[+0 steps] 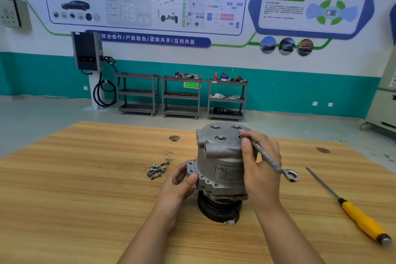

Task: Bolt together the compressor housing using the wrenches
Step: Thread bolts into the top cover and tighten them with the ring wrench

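Observation:
A grey metal compressor housing (220,156) stands upright on its black pulley end in the middle of the wooden table (85,188). Three bolt heads show in its top face. My left hand (181,182) grips its lower left flange. My right hand (260,163) holds a steel combination wrench (272,161) against the housing's upper right side. The wrench's ring end points down and to the right, free in the air; its other end is hidden behind my fingers at the top face.
Several loose bolts (156,170) lie on the table left of the housing. A yellow-handled screwdriver (351,210) lies at the right. Beyond the table's far edge stand three grey trolleys (182,96) and a wall-mounted charger (87,51).

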The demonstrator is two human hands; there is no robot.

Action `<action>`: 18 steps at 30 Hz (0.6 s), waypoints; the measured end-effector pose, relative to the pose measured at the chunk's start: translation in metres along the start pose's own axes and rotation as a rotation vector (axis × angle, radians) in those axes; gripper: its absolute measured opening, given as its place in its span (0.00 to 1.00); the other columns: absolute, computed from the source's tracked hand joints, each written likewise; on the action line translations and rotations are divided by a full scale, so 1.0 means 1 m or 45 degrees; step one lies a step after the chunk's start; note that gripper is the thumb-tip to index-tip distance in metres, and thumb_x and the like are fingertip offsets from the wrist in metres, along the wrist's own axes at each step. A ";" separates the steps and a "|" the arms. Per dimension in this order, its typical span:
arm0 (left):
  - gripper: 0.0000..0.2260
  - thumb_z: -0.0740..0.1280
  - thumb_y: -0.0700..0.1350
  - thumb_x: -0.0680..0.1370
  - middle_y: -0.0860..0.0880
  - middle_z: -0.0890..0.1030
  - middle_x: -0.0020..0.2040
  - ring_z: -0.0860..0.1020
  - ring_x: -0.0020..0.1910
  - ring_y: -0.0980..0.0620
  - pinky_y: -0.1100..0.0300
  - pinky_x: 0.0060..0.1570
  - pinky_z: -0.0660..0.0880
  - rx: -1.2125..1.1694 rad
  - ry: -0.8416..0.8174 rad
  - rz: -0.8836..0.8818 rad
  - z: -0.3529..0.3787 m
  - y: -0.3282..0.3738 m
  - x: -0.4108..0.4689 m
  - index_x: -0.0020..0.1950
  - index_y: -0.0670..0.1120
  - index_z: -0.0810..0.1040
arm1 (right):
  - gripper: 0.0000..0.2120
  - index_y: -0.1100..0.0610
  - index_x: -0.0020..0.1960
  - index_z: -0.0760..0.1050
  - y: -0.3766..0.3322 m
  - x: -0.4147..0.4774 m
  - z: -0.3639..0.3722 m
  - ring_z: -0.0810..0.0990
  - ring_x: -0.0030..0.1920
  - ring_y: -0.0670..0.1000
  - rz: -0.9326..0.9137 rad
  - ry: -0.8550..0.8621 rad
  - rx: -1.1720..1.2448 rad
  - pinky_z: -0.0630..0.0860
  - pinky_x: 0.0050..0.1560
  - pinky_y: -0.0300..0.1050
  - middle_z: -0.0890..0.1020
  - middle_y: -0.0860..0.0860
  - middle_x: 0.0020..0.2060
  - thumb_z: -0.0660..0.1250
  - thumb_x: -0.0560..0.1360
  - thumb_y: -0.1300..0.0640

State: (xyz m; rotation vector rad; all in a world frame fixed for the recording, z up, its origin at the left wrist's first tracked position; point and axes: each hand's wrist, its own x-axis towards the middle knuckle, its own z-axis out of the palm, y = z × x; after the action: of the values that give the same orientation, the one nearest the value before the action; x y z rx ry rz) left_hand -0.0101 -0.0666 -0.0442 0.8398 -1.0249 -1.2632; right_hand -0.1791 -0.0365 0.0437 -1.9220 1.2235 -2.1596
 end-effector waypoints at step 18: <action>0.26 0.74 0.51 0.62 0.50 0.81 0.58 0.79 0.58 0.48 0.57 0.48 0.75 -0.014 -0.014 -0.010 0.003 0.004 -0.003 0.60 0.53 0.76 | 0.07 0.43 0.35 0.75 -0.021 0.050 -0.013 0.72 0.49 0.49 0.188 -0.478 -0.222 0.69 0.54 0.53 0.78 0.42 0.38 0.73 0.68 0.48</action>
State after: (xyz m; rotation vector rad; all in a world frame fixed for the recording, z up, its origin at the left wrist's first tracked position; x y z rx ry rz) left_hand -0.0110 -0.0630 -0.0396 0.8298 -1.0234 -1.2800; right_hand -0.1922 -0.0390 0.0974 -2.0963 1.4572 -1.5737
